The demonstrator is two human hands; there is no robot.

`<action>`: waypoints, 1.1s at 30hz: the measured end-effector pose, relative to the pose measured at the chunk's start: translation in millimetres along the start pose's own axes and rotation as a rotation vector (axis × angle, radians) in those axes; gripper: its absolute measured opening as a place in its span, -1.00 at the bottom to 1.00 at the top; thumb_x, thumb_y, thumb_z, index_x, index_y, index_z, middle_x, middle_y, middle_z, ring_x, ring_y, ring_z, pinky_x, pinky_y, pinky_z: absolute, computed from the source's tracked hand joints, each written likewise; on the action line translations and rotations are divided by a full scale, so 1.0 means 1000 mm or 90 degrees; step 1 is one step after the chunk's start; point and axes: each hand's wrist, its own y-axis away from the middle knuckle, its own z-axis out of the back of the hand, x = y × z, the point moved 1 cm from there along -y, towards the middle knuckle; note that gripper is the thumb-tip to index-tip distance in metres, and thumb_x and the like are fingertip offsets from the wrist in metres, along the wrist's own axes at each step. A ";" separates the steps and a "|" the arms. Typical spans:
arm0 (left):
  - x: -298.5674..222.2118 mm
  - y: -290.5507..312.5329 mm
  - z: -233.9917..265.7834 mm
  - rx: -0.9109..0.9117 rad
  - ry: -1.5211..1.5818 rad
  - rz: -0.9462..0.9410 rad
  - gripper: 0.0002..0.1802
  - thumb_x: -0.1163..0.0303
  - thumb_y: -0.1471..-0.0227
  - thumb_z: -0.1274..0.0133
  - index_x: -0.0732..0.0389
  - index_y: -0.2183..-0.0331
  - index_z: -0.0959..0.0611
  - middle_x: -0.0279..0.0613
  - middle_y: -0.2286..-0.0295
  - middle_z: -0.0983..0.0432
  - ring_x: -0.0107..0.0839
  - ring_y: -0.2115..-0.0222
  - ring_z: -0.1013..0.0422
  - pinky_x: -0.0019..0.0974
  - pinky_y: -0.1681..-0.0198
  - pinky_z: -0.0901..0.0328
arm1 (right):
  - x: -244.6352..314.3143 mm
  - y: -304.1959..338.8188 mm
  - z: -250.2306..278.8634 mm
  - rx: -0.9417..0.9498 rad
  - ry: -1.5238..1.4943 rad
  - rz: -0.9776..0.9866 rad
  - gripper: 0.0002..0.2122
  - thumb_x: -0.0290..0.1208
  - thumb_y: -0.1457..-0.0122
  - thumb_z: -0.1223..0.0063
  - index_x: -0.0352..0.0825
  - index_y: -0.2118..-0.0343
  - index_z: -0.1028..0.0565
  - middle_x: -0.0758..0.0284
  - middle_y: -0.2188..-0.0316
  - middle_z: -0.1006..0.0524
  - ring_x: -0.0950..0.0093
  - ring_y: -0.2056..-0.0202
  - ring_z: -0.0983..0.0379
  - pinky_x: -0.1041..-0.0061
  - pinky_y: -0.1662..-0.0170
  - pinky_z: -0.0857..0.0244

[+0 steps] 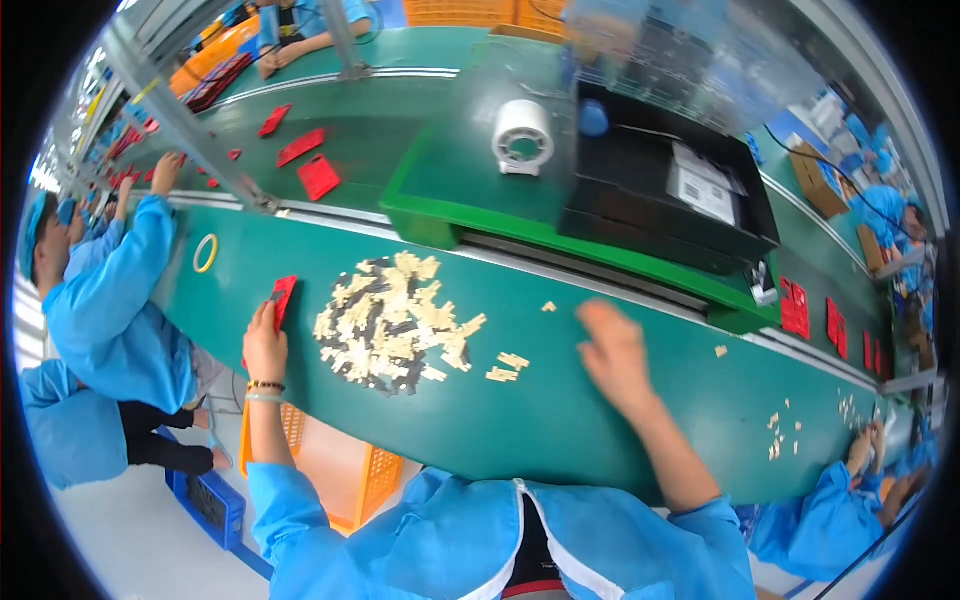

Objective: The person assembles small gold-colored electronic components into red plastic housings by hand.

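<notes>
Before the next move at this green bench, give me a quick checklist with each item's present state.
1. Left hand grips the red flat part: ok.
2. Right hand sharp enough to judge its grasp: not ok, blurred.
3. Right hand holds a piece: cannot tell.
4. Pile of small beige pieces lies between the hands: ok.
5. Stray beige pieces lie apart from the pile: ok.

Left hand point(265, 340) clasped, right hand point(612, 352) blurred.
</notes>
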 end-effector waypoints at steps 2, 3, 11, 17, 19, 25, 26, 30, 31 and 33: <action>-0.058 -0.004 0.026 -0.128 -0.050 -0.122 -0.44 0.62 0.19 -0.01 0.25 0.03 -0.46 0.01 0.09 -0.42 0.00 0.13 -0.38 -0.07 0.10 -0.31 | 0.034 0.009 -0.017 0.083 -0.062 0.081 -0.67 -0.53 0.05 -0.15 -0.26 0.15 -0.50 0.26 0.17 -0.48 0.23 0.10 -0.40 0.27 0.02 -0.26; -0.092 -0.003 0.035 -0.133 0.016 -0.158 -0.47 0.61 0.19 -0.02 0.25 0.05 -0.47 0.01 0.12 -0.44 -0.03 0.15 -0.39 -0.09 0.13 -0.32 | 0.044 0.008 -0.022 0.085 -0.089 0.069 -0.72 -0.52 0.02 -0.14 -0.27 0.19 -0.51 0.28 0.18 -0.48 0.27 0.12 -0.41 0.32 0.06 -0.29; -0.336 0.121 0.049 0.148 0.129 -0.698 -0.52 0.39 0.20 -0.07 0.30 0.14 -0.51 -0.16 0.15 -0.37 -0.40 0.29 -0.38 -0.36 0.37 -0.33 | 0.021 0.032 0.022 -0.051 -0.263 -0.245 -0.75 -0.46 -0.11 -0.06 -0.33 0.12 -0.49 0.21 0.15 -0.48 0.28 0.15 -0.43 0.38 0.13 -0.33; -0.325 0.044 0.016 0.275 0.377 -0.535 -0.72 0.42 0.23 -0.19 0.22 0.35 -0.57 -0.19 0.27 -0.41 -0.19 0.28 -0.38 -0.22 0.21 -0.33 | 0.044 0.107 0.030 0.203 0.036 -0.064 -0.41 -0.22 0.04 -0.20 -0.19 -0.11 -0.33 0.22 -0.20 -0.20 0.22 -0.24 -0.07 0.11 -0.23 0.06; -0.322 0.030 0.008 0.224 0.389 -0.524 -0.80 0.47 0.23 -0.18 0.21 0.42 -0.57 -0.19 0.34 -0.40 -0.19 0.30 -0.37 -0.22 0.23 -0.32 | 0.044 0.108 0.027 0.194 0.036 -0.069 -0.42 -0.22 0.04 -0.20 -0.20 -0.10 -0.34 0.21 -0.20 -0.19 0.22 -0.25 -0.05 0.11 -0.25 0.07; -0.322 0.035 -0.008 0.225 0.387 -0.536 -0.83 0.52 0.24 -0.16 0.22 0.48 -0.51 -0.19 0.42 -0.36 -0.19 0.36 -0.34 -0.20 0.27 -0.30 | 0.061 0.101 0.013 0.129 0.068 -0.112 -0.49 -0.24 0.01 -0.16 -0.24 -0.05 -0.38 0.16 -0.19 -0.20 0.18 -0.24 -0.06 0.07 -0.23 0.05; -0.322 0.036 -0.006 0.215 0.386 -0.532 -0.84 0.53 0.19 -0.15 0.23 0.45 -0.51 -0.18 0.42 -0.38 -0.22 0.37 -0.36 -0.24 0.27 -0.30 | 0.064 0.101 0.009 0.126 0.069 -0.116 -0.49 -0.24 0.01 -0.16 -0.24 -0.05 -0.38 0.16 -0.19 -0.20 0.18 -0.24 -0.06 0.07 -0.23 0.05; -0.332 0.037 0.012 0.426 0.671 -0.173 -0.91 0.55 0.00 -0.07 0.29 0.37 -0.51 -0.18 0.41 -0.46 -0.39 0.36 -0.42 -0.41 0.23 -0.30 | 0.070 0.084 0.008 0.064 0.030 -0.127 -0.51 -0.31 -0.03 -0.16 -0.26 -0.06 -0.37 0.15 -0.17 -0.22 0.16 -0.22 -0.10 0.12 -0.20 -0.01; -0.338 0.039 0.012 0.470 0.905 -0.079 -0.92 0.57 -0.09 -0.01 0.31 0.30 -0.52 -0.20 0.34 -0.50 -0.45 0.30 -0.43 -0.45 0.18 -0.29 | 0.070 0.076 0.011 -0.004 -0.116 -0.160 -0.50 -0.38 0.00 -0.20 -0.28 -0.05 -0.36 0.15 -0.13 -0.25 0.19 -0.15 -0.19 0.19 -0.14 -0.11; -0.355 0.048 0.018 0.520 1.102 -0.001 -0.89 0.56 -0.08 -0.03 0.31 0.28 -0.53 -0.21 0.33 -0.50 -0.44 0.30 -0.42 -0.42 0.17 -0.30 | 0.075 0.053 0.015 -0.132 -0.397 -0.233 -0.48 -0.52 0.03 -0.23 -0.31 -0.04 -0.34 0.20 0.02 -0.36 0.37 0.11 -0.44 0.46 0.10 -0.35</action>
